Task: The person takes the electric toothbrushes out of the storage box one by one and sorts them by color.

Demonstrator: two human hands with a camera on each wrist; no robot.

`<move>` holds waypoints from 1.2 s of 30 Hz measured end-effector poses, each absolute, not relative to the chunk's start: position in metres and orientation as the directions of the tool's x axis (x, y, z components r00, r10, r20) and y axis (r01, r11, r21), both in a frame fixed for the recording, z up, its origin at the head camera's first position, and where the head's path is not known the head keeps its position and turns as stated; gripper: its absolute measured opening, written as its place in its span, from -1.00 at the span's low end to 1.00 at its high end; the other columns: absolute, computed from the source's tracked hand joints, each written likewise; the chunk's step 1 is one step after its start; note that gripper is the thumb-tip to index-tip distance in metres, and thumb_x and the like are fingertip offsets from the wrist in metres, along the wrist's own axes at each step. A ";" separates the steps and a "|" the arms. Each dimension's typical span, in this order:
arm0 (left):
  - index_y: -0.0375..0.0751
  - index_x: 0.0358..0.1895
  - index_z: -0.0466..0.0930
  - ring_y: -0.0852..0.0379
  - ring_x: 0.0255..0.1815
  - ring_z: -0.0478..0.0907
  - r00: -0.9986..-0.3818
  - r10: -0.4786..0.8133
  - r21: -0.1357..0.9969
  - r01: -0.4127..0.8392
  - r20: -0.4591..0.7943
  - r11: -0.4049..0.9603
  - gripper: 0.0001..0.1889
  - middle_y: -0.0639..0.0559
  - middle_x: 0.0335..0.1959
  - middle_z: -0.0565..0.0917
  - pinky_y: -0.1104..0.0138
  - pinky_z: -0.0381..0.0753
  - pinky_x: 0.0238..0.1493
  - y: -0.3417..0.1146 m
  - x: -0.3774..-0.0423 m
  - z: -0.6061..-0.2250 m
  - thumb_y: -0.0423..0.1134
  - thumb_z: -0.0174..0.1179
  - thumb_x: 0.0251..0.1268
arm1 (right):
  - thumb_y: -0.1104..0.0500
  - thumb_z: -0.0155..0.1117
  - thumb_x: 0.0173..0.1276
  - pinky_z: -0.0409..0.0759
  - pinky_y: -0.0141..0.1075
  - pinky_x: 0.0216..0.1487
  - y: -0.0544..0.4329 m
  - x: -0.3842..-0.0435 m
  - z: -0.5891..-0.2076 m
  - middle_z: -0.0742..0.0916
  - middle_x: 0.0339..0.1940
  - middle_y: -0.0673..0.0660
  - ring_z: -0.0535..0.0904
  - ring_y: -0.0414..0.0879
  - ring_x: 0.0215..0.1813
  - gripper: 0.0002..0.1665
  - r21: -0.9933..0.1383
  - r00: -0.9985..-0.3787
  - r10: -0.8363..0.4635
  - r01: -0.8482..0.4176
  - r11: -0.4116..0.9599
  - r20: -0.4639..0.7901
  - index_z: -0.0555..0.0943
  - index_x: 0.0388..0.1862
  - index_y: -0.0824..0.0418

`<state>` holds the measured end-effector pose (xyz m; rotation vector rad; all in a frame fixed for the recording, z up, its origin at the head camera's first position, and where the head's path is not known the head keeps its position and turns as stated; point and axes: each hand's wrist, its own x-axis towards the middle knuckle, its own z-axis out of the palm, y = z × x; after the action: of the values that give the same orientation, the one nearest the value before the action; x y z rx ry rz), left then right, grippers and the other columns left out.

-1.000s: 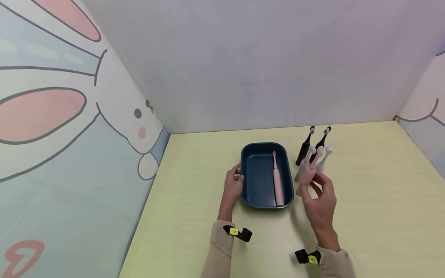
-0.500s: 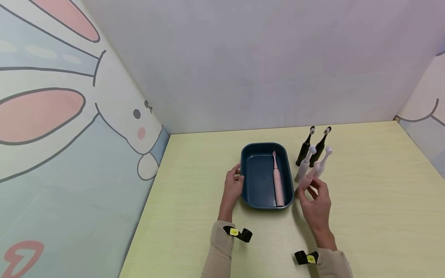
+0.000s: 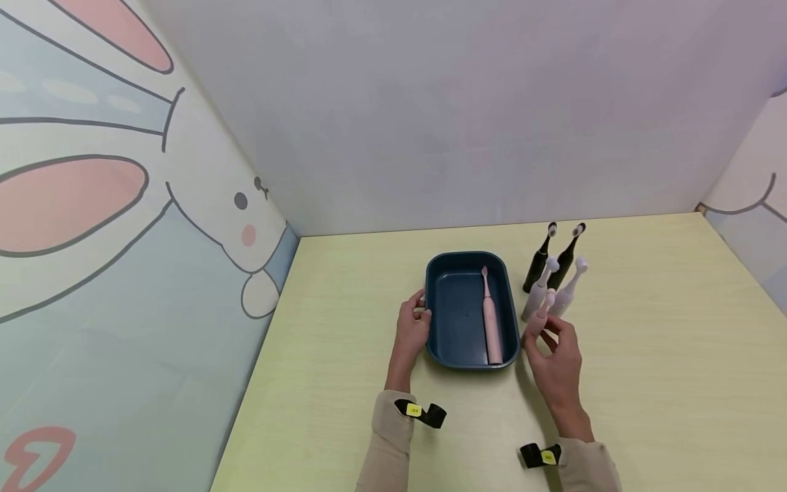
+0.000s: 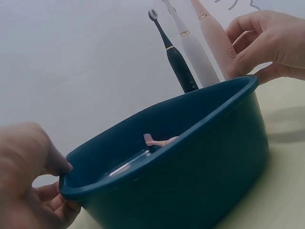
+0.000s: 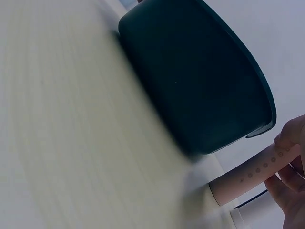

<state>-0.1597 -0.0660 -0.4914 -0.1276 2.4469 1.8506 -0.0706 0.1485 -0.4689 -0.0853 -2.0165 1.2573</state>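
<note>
My left hand [image 3: 413, 329] pinches the left rim of a dark blue plastic basin [image 3: 432, 348]; the left wrist view shows thumb and fingers over that rim [image 4: 71, 191]. Inside the basin lies a pink electric toothbrush [image 3: 492, 328], along its right side. To the basin's right, my right hand [image 3: 558, 362] holds a second pink electric toothbrush [image 3: 538, 318] upright by its handle, thumb on one side and fingers on the other. The right wrist view shows this handle [image 5: 252, 174] with its base close to the tabletop. Two white electric toothbrushes [image 3: 535, 298] [image 3: 567, 295] stand right behind it.
Two black electric toothbrushes [image 3: 537, 268] [image 3: 563, 266] stand upright behind the white ones. All this is on a pale yellow table [image 3: 344, 307]. A grey wall [image 3: 467, 137] borders its back, and a rabbit mural [image 3: 209, 198] covers the left wall.
My right hand has lowered the pink toothbrush beside the basin and shifted a little left, so its head is now lower. The left hand and basin have stayed in place.
</note>
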 end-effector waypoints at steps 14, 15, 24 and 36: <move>-0.07 0.37 0.34 0.12 -0.19 0.45 -0.993 -0.034 0.955 -0.122 -0.117 0.271 -0.52 -0.09 0.06 0.45 0.32 0.49 -0.19 -0.064 -0.161 -0.493 -0.38 -0.01 0.40 | 0.50 0.35 0.03 0.42 -0.66 0.05 0.162 -0.077 -0.494 0.55 -0.01 0.23 0.41 -0.43 0.05 -0.39 -0.822 -0.760 0.414 -0.267 0.503 0.501 0.42 0.11 0.47; -0.07 0.37 0.34 0.12 -0.19 0.45 -0.993 -0.034 0.955 -0.121 -0.117 0.270 -0.52 -0.09 0.06 0.45 0.31 0.49 -0.19 -0.064 -0.161 -0.493 -0.38 -0.01 0.40 | 0.49 0.36 0.03 0.42 -0.64 0.07 0.162 -0.077 -0.493 0.55 0.00 0.17 0.42 -0.40 0.05 -0.37 -0.833 -0.761 0.426 -0.262 0.488 0.489 0.41 0.13 0.46; -0.07 0.38 0.33 0.11 -0.18 0.45 -0.993 -0.032 0.952 -0.121 -0.116 0.281 -0.51 -0.10 0.07 0.45 0.31 0.50 -0.19 -0.064 -0.162 -0.491 -0.38 -0.02 0.40 | 0.63 0.31 -0.04 0.47 -0.54 0.11 0.158 -0.061 -0.483 0.51 0.03 -0.05 0.49 -0.20 0.08 -0.24 -0.881 -0.712 0.528 -0.307 0.360 0.463 0.32 0.21 0.52; -0.03 0.38 0.32 0.12 -0.16 0.44 -0.990 -0.033 0.950 -0.143 -0.139 0.278 -0.51 -0.06 0.07 0.44 0.32 0.49 -0.18 -0.064 -0.160 -0.491 -0.37 -0.02 0.42 | 0.73 0.17 -0.10 0.48 -0.43 0.15 0.123 -0.049 -0.448 0.48 -0.04 0.53 0.50 0.01 0.06 -0.41 -0.743 -0.646 0.367 -0.568 0.353 0.669 0.37 0.02 0.71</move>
<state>-0.1602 -0.0638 -0.4912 -0.1678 2.4362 1.8260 -0.0491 0.1233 -0.4480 0.1774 -1.7853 1.4180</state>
